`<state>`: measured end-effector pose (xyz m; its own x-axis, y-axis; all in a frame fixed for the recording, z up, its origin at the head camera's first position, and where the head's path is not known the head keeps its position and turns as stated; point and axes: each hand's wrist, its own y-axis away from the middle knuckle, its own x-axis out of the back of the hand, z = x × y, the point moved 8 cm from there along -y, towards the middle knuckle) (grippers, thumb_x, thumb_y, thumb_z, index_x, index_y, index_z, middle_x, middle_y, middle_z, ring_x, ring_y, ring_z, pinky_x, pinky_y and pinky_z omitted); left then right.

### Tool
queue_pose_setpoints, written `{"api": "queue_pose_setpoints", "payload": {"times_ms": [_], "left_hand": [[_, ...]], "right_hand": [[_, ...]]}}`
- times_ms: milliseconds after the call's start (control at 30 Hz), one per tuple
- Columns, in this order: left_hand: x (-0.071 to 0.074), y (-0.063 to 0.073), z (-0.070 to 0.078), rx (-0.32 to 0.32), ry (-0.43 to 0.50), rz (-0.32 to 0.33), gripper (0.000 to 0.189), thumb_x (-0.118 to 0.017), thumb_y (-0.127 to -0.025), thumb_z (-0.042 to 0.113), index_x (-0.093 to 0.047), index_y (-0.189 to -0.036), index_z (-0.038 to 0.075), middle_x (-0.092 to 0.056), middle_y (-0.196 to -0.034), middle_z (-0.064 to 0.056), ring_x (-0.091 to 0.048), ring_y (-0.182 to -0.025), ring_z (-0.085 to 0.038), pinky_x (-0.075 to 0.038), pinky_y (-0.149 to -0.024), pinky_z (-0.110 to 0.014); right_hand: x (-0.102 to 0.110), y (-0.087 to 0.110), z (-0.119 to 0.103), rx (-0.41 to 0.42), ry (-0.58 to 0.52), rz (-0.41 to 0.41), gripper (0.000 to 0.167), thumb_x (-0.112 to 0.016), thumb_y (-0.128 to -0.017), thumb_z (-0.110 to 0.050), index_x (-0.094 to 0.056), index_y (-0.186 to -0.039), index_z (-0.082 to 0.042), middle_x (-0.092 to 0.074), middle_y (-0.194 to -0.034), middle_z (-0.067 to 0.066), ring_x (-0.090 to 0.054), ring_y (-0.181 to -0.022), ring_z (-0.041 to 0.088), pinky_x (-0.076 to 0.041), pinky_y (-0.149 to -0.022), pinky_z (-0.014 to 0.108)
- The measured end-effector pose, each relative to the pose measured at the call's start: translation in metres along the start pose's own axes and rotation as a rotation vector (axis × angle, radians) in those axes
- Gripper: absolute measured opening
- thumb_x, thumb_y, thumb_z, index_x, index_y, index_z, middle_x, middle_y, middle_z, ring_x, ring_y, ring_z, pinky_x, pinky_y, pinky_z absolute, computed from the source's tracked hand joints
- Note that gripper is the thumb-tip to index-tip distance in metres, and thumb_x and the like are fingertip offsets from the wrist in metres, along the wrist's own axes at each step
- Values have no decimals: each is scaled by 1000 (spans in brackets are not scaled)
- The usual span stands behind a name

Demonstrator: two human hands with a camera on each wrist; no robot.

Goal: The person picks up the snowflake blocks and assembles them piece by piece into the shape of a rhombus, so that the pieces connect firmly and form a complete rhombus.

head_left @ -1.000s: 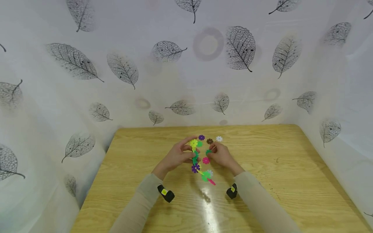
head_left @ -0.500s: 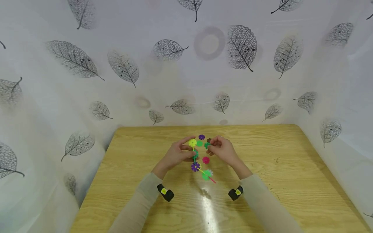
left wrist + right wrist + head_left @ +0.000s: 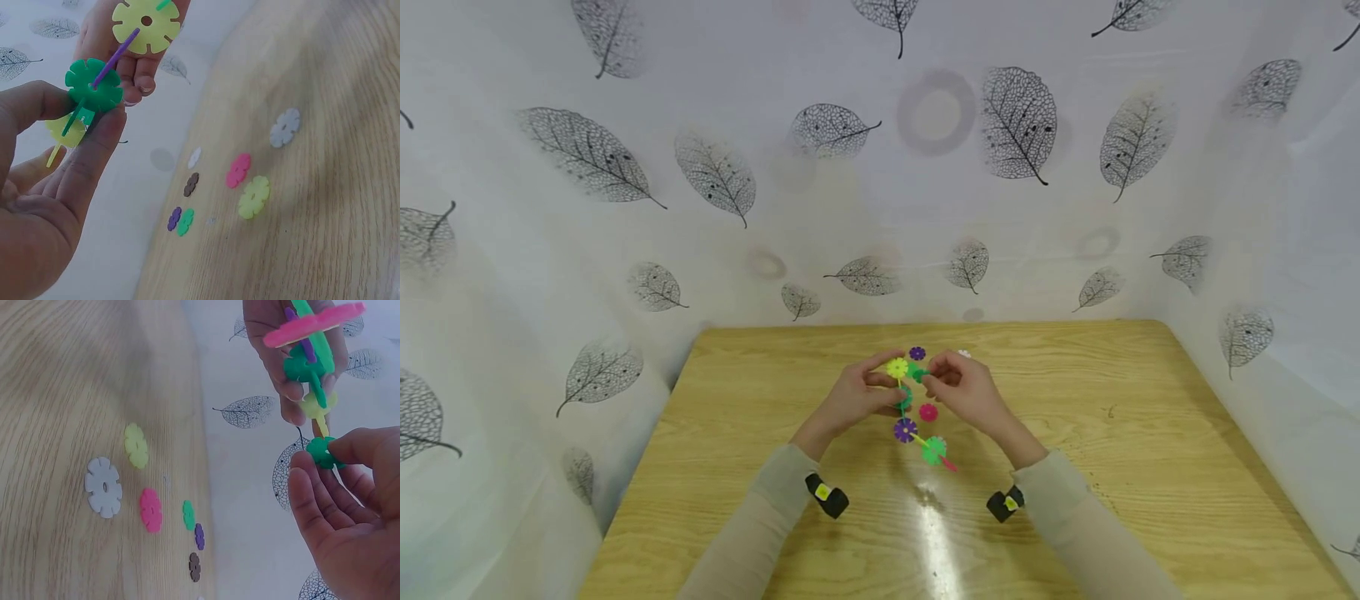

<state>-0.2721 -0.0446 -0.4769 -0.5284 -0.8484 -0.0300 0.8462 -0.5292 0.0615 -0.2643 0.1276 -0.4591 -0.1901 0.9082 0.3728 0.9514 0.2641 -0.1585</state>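
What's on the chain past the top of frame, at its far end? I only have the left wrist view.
Observer: A pink flower piece; the right wrist and head views both show it.
Operator: And what's the right hand holding?
Observer: A dark green piece, pinched, seen in the right wrist view.
Operator: Anything on the sleeves?
Observer: Head view: a black device with a yellow patch near the end of each.

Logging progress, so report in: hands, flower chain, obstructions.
Left hand holding the flower chain. Right hand pinching a green flower at the chain's yellow end; can't tell if joined. Loose flowers on the table, nothing seen in the way.
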Motion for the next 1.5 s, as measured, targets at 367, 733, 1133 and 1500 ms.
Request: {"api": "queue_pose_setpoints", "payload": {"times_ms": [367,733,1133,1500], "left_hand": [[-1,-1,-2,-4,7,-12,69,-69,-96,-2,-46,-159,13,-75,-96,-4,-77,-81,-16,-57,-93,-70],[-3,0,-2,10,33,-23,70,-69,-97,-3,-44,-160,11,-76,-96,-6,-77,-80,-18,-56,-95,-71],[-6,2,2,16,-4,-38,71,-72,-97,1,-41,-161,4,-76,-114,-27,-79,-87,-18,-57,-96,-67],[-6,3,5,-4,-55,-40,70,-72,-97,2,-43,-160,5,-75,-117,-28,-79,-98,-34,-64,-93,-56]], "right_hand": [[-7,-1,-10,35,20,-7,10,-71,-101,-13,-70,-108,-6,-74,-96,19,-70,-77,11,-60,-64,23],[-8,-1,-11,23,35,-8,5,-73,-100,-13,-70,-104,-10,-75,-90,8,-71,-77,11,-60,-63,25],[-10,0,-13,42,8,-1,9,-74,-99,-12,-71,-101,-4,-75,-94,12,-71,-80,20,-59,-67,22],[-13,0,-22,69,16,10,5,-73,-98,-5,-70,-98,-1,-74,-92,12,-63,-72,10,-55,-63,21]]}}
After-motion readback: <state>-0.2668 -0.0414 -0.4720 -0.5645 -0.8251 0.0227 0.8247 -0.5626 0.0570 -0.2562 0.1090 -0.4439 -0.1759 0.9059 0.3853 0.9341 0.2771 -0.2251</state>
